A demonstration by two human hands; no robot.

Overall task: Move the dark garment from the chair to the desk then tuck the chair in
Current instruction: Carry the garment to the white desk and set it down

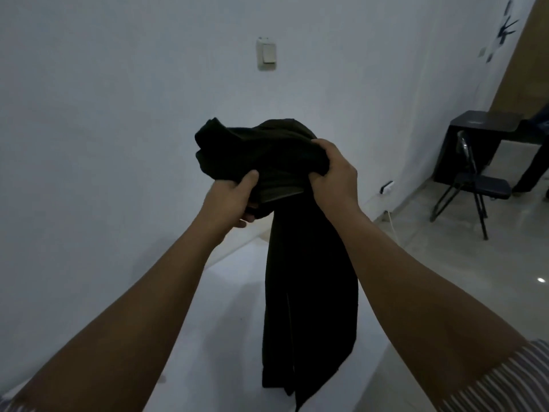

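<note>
Cloth, soft and limp: we hold the dark garment [279, 162] bunched between left hand [237, 200] and right hand [332, 173], tail dangling above the white surface [225, 292]. Probably light; best gathered further.

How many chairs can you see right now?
1: a folding chair at far right, beside the black desk by the wall. Others may be out of frame.

Before us the white desk [225, 292] lies bare on both sides of the hanging dark garment [309, 292]; our left hand [234, 200] and right hand [335, 173] grip its bunched top; wall [118, 114] close behind; folding chair [472, 185] and black table [475, 138] well apart, right.
</note>
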